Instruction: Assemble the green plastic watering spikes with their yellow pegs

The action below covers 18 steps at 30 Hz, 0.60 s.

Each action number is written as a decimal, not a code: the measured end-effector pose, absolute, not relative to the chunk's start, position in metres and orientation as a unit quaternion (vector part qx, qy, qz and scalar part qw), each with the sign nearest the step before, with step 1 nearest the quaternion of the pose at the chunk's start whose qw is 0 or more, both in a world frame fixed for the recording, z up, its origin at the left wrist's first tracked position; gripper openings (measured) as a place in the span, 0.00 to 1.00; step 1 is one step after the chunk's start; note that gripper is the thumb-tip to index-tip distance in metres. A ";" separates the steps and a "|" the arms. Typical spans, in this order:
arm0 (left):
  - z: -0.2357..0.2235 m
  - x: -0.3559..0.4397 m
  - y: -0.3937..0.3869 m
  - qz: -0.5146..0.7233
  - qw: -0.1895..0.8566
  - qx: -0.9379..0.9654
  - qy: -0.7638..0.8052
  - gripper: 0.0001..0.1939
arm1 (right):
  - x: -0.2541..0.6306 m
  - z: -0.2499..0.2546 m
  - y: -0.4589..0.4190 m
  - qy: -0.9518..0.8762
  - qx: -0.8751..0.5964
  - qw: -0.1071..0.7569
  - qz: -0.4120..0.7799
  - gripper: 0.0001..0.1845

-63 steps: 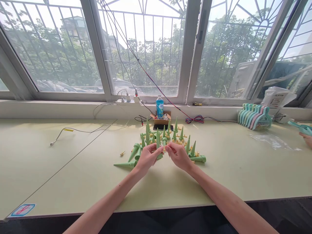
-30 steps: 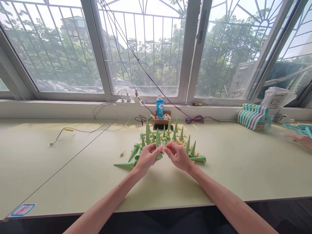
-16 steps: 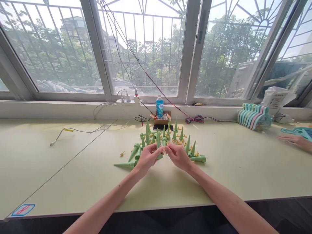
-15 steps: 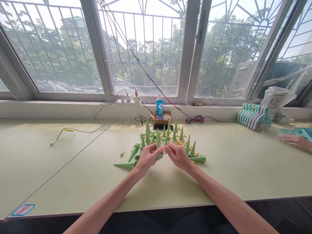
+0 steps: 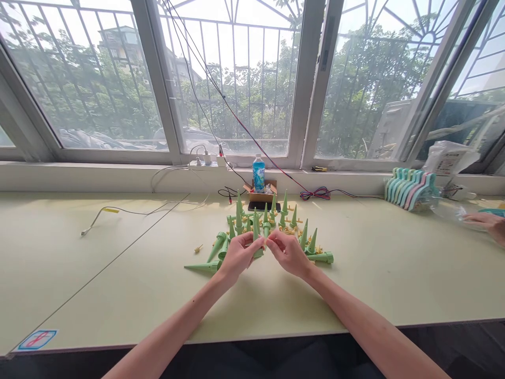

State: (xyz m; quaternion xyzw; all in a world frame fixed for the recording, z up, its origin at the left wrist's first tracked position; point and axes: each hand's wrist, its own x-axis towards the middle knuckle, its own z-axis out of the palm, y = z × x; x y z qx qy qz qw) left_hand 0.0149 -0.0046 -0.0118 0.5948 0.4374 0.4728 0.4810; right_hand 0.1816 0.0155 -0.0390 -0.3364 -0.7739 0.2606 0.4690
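Sunny window bench (image 5: 118,273) was littered with green spikes (image 5: 276,223). Left hand (image 5: 236,258) pinched one green cone (image 5: 257,243) upright, probably to steady it, while right hand (image 5: 290,253) pinched a tiny yellow piece (image 5: 266,242) against it.

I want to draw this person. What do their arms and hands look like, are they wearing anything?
Both arms are bare up to the picture's edge: no sleeves show. The left hand and right hand wear no gloves, and no rings, watch or bracelet show.
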 end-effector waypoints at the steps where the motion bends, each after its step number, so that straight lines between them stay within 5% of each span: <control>1: -0.012 0.015 -0.004 0.471 0.479 0.598 0.438 0.19 | 0.182 -0.039 0.016 -0.775 -0.338 0.470 0.255 0.18; 8: -0.014 0.014 -0.004 0.466 0.470 0.609 0.437 0.18 | 0.182 -0.038 0.017 -0.774 -0.351 0.466 0.247 0.23; 18: -0.012 0.014 -0.004 0.478 0.476 0.598 0.433 0.20 | 0.182 -0.037 0.014 -0.777 -0.325 0.462 0.278 0.16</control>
